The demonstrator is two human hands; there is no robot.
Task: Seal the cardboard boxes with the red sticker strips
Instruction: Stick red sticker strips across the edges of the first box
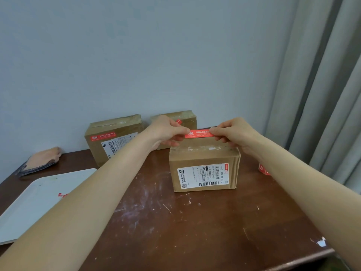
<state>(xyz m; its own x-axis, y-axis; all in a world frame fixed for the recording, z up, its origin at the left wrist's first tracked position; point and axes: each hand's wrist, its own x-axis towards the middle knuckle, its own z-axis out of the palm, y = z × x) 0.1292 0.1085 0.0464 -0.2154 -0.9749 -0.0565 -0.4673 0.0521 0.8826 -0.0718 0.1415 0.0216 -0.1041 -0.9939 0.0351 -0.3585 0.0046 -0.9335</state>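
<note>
A cardboard box (204, 173) with a white shipping label stands on the brown table (175, 222). A red sticker strip (198, 133) is stretched level just above the box's top. My left hand (168, 130) pinches its left end and my right hand (232, 133) pinches its right end. Behind, a larger box (109, 139) leans against the wall with a red strip stuck on its face. A third box (185, 120) stands behind my hands, partly hidden, with a bit of red sticker showing.
A white tray (39, 198) with red scraps lies at the left. A folded cloth (41, 160) lies at the far left by the wall. A roll of red stickers (264, 169) sits at the right table edge, near the grey curtain (322, 85).
</note>
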